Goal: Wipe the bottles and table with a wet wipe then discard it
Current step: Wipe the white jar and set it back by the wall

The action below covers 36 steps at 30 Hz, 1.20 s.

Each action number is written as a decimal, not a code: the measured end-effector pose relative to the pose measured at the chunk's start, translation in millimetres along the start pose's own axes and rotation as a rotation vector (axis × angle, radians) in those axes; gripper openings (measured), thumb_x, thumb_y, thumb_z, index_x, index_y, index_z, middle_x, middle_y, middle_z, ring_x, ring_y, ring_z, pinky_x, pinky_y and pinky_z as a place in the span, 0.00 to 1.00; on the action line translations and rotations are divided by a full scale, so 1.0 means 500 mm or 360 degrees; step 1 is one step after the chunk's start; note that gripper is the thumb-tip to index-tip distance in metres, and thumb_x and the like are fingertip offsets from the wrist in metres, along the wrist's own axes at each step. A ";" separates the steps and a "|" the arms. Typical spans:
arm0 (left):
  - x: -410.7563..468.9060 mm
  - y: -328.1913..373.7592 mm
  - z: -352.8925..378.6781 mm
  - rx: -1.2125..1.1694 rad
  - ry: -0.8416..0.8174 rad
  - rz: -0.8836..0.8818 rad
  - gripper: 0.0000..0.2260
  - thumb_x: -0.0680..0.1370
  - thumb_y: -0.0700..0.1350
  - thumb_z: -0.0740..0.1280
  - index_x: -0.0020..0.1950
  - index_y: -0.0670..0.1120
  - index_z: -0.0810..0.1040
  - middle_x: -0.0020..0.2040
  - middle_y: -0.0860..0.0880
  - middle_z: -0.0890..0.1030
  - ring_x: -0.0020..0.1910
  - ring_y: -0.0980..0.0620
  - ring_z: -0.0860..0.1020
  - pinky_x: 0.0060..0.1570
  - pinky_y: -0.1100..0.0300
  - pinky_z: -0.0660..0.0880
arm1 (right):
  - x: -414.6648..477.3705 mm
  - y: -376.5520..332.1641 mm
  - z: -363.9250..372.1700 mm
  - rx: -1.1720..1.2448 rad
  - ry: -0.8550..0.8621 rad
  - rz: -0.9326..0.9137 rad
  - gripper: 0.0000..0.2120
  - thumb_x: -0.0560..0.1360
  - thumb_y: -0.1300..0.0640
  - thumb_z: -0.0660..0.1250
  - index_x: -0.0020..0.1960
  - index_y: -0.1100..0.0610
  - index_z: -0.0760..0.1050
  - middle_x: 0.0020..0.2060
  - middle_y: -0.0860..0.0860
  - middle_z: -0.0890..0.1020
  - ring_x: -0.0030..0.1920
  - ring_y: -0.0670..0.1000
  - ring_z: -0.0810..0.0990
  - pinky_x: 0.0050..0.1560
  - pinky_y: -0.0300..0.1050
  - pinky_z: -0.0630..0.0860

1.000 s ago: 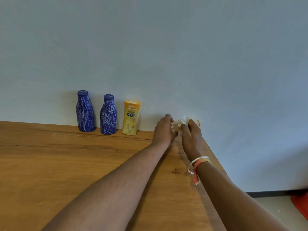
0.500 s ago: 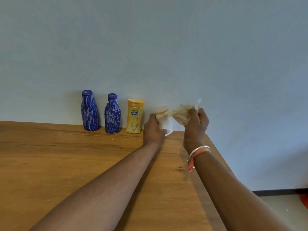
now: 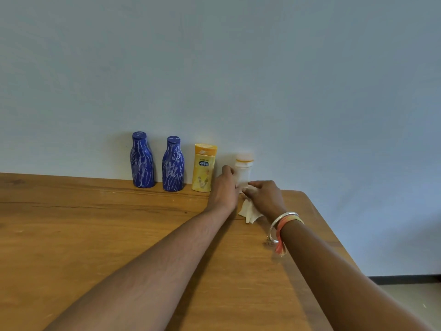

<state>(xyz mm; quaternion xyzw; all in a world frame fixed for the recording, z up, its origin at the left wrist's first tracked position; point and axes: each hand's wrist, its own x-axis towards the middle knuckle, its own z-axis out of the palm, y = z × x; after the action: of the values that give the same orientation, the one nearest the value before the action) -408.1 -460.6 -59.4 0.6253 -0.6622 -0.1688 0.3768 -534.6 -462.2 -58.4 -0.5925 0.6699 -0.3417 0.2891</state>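
A small white bottle with an orange cap point(image 3: 243, 172) stands upright at the back of the wooden table point(image 3: 95, 235), by the wall. My left hand point(image 3: 224, 187) grips its left side. My right hand point(image 3: 265, 197) holds a crumpled white wet wipe point(image 3: 249, 210) just below and right of the bottle; the wipe hangs down onto the table. Left of it, in a row along the wall, stand a yellow bottle point(image 3: 204, 168) and two blue bottles with white streaks point(image 3: 173, 164) point(image 3: 142, 161).
The table's right edge point(image 3: 329, 235) runs diagonally just beyond my right arm, with floor below it. A plain blue-grey wall point(image 3: 238, 68) rises directly behind the bottles. Bangles and an orange thread circle my right wrist point(image 3: 282, 225).
The white bottle has gone from held tilted in the air to standing upright by the wall. My right hand with the wipe has dropped from beside the bottle's top to table level.
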 end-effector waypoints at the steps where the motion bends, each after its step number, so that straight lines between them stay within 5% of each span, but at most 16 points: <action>1: -0.004 0.001 0.004 -0.0005 0.0012 -0.0002 0.16 0.81 0.38 0.67 0.68 0.41 0.70 0.63 0.42 0.79 0.62 0.44 0.78 0.57 0.53 0.78 | 0.001 0.000 0.003 0.0000 0.0020 -0.0015 0.16 0.78 0.55 0.72 0.64 0.59 0.81 0.56 0.56 0.85 0.55 0.54 0.84 0.58 0.48 0.80; 5: -0.024 0.013 0.024 -0.0077 0.0128 -0.0087 0.12 0.82 0.36 0.64 0.66 0.40 0.73 0.61 0.41 0.80 0.61 0.43 0.79 0.55 0.53 0.78 | 0.002 -0.008 0.009 0.0063 0.0141 -0.0025 0.13 0.75 0.52 0.76 0.54 0.59 0.85 0.48 0.55 0.87 0.52 0.55 0.85 0.51 0.46 0.79; 12: -0.073 0.065 0.035 -0.0356 0.0209 -0.0437 0.23 0.86 0.43 0.58 0.81 0.41 0.59 0.76 0.41 0.70 0.73 0.42 0.72 0.66 0.48 0.76 | -0.004 -0.026 0.002 -0.0055 0.0069 -0.0117 0.18 0.75 0.56 0.75 0.65 0.56 0.81 0.58 0.56 0.85 0.61 0.56 0.82 0.53 0.39 0.71; 18: -0.060 0.066 0.025 -0.0502 0.0166 -0.0457 0.24 0.86 0.56 0.54 0.76 0.42 0.66 0.69 0.43 0.76 0.66 0.44 0.78 0.62 0.49 0.78 | -0.014 -0.030 0.008 -0.0005 0.0108 -0.0114 0.13 0.78 0.57 0.71 0.61 0.58 0.82 0.54 0.57 0.86 0.48 0.51 0.81 0.48 0.41 0.73; 25: -0.058 0.047 0.010 -0.0497 0.0084 -0.0420 0.27 0.85 0.60 0.55 0.73 0.41 0.70 0.67 0.43 0.78 0.66 0.43 0.77 0.62 0.50 0.77 | -0.019 -0.037 0.009 -0.0003 0.0107 -0.0038 0.14 0.77 0.54 0.72 0.61 0.56 0.82 0.56 0.56 0.86 0.48 0.52 0.82 0.48 0.44 0.76; 29: -0.086 0.036 -0.023 -0.0532 0.0049 -0.0390 0.22 0.85 0.56 0.58 0.69 0.41 0.74 0.63 0.48 0.79 0.64 0.48 0.77 0.56 0.57 0.71 | -0.028 -0.042 0.001 0.0033 0.0132 0.0109 0.24 0.74 0.52 0.76 0.67 0.60 0.78 0.61 0.57 0.83 0.61 0.58 0.81 0.63 0.53 0.78; 32: -0.120 0.009 -0.067 -0.0547 0.0214 -0.0342 0.18 0.85 0.51 0.60 0.71 0.44 0.76 0.64 0.49 0.81 0.60 0.53 0.78 0.55 0.60 0.73 | -0.046 -0.058 -0.008 0.0082 0.0191 0.0183 0.17 0.74 0.56 0.73 0.61 0.60 0.79 0.55 0.57 0.84 0.56 0.58 0.82 0.61 0.56 0.79; 36: -0.132 -0.044 -0.126 -0.0524 0.0422 -0.0314 0.15 0.85 0.47 0.62 0.69 0.45 0.77 0.62 0.48 0.81 0.59 0.52 0.79 0.53 0.61 0.75 | -0.071 -0.099 -0.012 0.0100 -0.0273 0.0321 0.12 0.70 0.65 0.71 0.53 0.65 0.79 0.47 0.59 0.83 0.50 0.58 0.83 0.55 0.54 0.82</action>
<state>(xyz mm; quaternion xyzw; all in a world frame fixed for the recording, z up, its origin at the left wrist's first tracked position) -352.3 -385.4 -51.9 0.6340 -0.5060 -0.2269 0.5390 -505.3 -429.3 -15.7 -0.5398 0.6878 -0.2798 0.3966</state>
